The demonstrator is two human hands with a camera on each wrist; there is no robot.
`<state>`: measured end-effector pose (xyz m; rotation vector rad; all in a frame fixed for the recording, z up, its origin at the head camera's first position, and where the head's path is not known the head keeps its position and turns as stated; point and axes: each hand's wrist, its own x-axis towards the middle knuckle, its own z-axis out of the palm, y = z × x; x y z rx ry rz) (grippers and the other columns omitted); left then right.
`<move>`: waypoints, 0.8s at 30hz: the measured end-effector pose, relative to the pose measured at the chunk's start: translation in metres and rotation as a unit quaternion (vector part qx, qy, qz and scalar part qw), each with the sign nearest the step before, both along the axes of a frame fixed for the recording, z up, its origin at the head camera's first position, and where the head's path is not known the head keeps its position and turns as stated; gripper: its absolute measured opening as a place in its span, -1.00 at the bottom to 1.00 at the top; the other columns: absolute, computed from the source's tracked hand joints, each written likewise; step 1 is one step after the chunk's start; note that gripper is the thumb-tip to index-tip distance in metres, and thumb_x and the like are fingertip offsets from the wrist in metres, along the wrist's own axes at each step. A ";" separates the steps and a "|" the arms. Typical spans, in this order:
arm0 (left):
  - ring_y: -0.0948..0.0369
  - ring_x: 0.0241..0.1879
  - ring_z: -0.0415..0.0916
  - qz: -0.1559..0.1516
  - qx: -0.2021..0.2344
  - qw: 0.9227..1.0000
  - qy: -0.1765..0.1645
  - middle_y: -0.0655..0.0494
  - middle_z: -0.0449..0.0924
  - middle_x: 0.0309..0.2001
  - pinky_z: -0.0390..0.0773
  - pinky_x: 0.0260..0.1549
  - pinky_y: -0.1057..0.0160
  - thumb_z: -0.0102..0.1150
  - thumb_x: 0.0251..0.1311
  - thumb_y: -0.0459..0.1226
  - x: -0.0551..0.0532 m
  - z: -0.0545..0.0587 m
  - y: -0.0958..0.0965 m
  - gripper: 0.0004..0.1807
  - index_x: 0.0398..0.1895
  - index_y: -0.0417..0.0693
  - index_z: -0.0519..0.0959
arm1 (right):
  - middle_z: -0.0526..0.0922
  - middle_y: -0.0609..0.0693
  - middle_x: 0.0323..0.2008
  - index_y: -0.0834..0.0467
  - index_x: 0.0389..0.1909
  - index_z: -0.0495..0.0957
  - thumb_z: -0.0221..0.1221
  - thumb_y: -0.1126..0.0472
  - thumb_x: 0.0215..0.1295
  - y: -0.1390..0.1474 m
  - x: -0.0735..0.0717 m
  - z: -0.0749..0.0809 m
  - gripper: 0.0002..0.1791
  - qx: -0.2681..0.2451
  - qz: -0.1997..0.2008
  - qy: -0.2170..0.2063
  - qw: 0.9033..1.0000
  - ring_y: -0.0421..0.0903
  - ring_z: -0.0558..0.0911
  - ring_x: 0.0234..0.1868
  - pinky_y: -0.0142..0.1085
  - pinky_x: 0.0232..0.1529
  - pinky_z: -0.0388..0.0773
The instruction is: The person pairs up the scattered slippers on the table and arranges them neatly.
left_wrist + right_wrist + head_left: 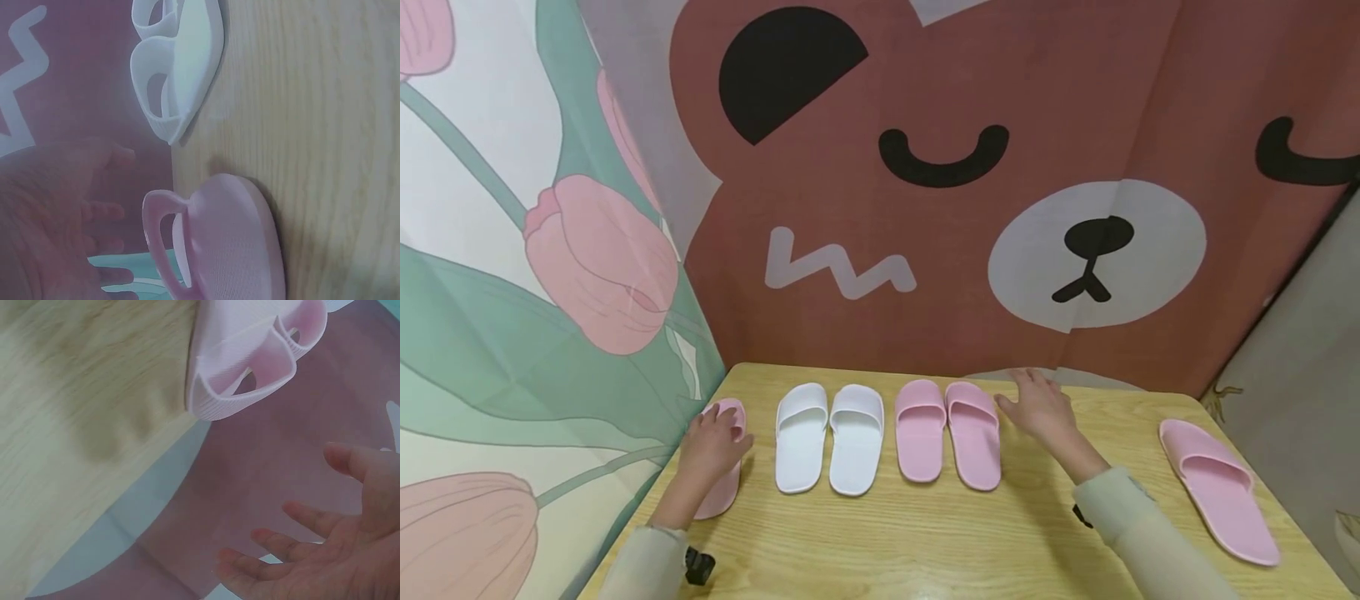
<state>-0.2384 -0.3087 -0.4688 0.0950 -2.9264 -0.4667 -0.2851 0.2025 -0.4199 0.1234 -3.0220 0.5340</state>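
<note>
My left hand (709,446) hovers over a single pink slipper (724,492) at the table's left edge; in the left wrist view its spread fingers (103,211) are apart from the slipper's strap (164,240). To its right lies a pair of white slippers (801,458), then a pair of pink slippers (919,450), side by side with toes toward the back. My right hand (1041,406) is in the air just right of the pink pair, fingers loosely extended and holding nothing, as the right wrist view shows. Another pink slipper (1221,500) lies angled at the far right.
The wooden table (865,546) stands against a brown bear-print cloth (820,333). A tulip-print cloth (550,392) hangs along the left side, and a pale cloth (1300,358) hangs on the right.
</note>
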 end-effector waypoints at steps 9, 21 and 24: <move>-0.52 0.28 0.16 0.004 0.013 1.000 -0.008 -0.60 0.19 0.36 0.24 0.17 -0.49 0.23 0.25 -0.08 -0.002 0.001 -0.006 -0.32 0.30 -0.37 0.42 | 0.16 0.46 0.45 0.25 0.48 0.25 0.11 -0.12 0.44 0.020 0.003 -0.005 -0.24 0.005 -0.014 -0.004 1.000 0.59 0.22 0.33 0.43 0.17 0.31; -0.52 0.29 0.14 0.011 0.033 0.999 -0.014 -0.60 0.15 0.38 0.22 0.18 -0.50 0.21 0.26 -0.08 -0.005 -0.005 -0.013 -0.29 0.34 -0.40 0.37 | 0.13 0.53 0.41 0.30 0.50 0.17 0.08 -0.15 0.46 0.057 0.011 -0.005 -0.19 -0.001 -0.042 -0.030 0.999 0.64 0.22 0.28 0.46 0.13 0.28; -0.53 0.30 0.12 0.012 0.041 0.999 -0.014 -0.60 0.13 0.38 0.21 0.18 -0.51 0.22 0.26 -0.09 -0.006 -0.004 -0.013 -0.28 0.35 -0.41 0.35 | 0.09 0.55 0.42 0.31 0.52 0.13 0.06 -0.16 0.47 0.067 0.013 -0.004 -0.17 0.000 -0.050 -0.041 0.998 0.66 0.19 0.28 0.47 0.12 0.28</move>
